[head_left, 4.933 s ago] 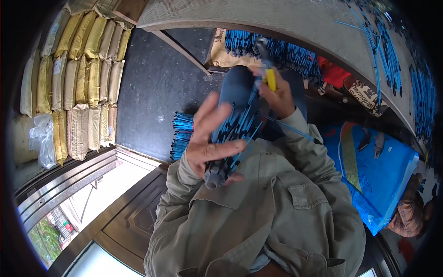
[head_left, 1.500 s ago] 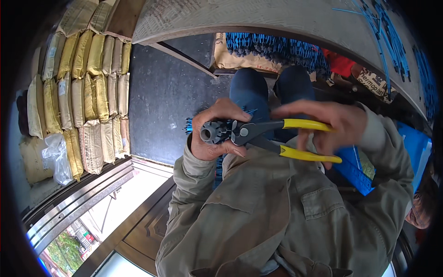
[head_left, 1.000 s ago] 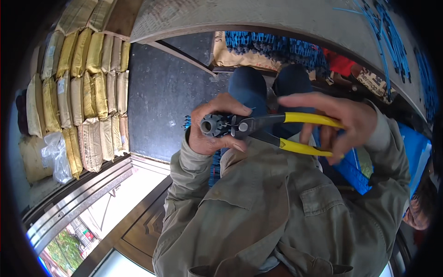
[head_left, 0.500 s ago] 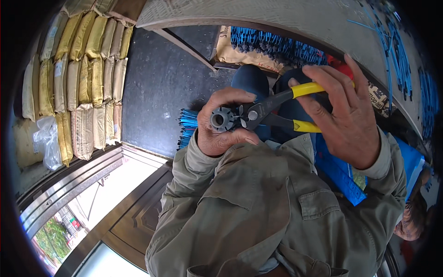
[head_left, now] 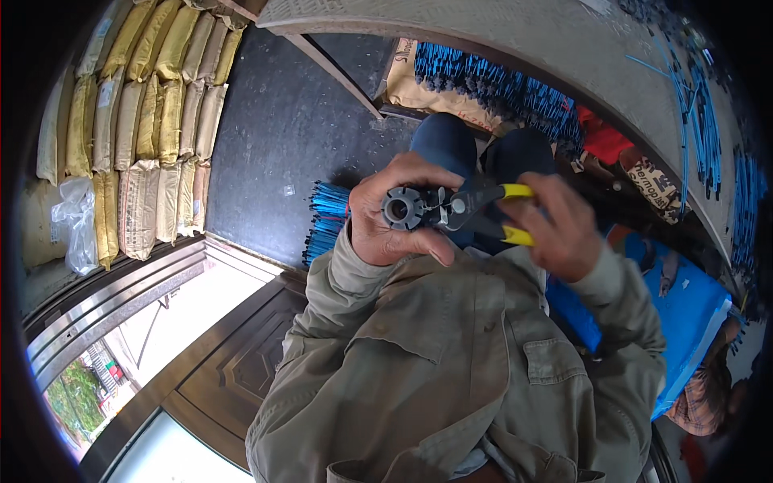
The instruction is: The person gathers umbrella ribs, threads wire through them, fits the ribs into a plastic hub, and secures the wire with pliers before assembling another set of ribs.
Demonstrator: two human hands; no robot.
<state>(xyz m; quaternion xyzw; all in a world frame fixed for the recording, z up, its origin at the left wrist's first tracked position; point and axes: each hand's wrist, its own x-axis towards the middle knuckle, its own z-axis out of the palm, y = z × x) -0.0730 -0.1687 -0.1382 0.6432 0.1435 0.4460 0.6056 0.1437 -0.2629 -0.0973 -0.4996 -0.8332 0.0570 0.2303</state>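
Note:
Wrapped around a dark grey, notched, ring-shaped part (head_left: 411,213), my left hand (head_left: 373,237) holds it with its round opening uppermost. Small pale and dark bits stick out on the part's right side. My right hand (head_left: 560,225), slightly blurred, is closed around the yellow handles of cutting pliers (head_left: 477,201). The dark jaws of the pliers reach those bits, next to my left thumb and fingers; whether the blades grip one I cannot tell. Both hands are above my lap.
Bundled blue sticks with dark ends (head_left: 326,221) lie left of my left hand. More blue sticks (head_left: 499,88) are massed ahead, beside a grey tabletop (head_left: 483,20). Filled sacks (head_left: 149,121) are stacked at left. A blue sheet (head_left: 684,298) and another person's plaid sleeve (head_left: 696,402) are at right.
My right hand has closed in from a spread hold, bringing the plier handles nearer together. The pliers' jaws have shifted slightly right with the grey part, which my left hand still holds.

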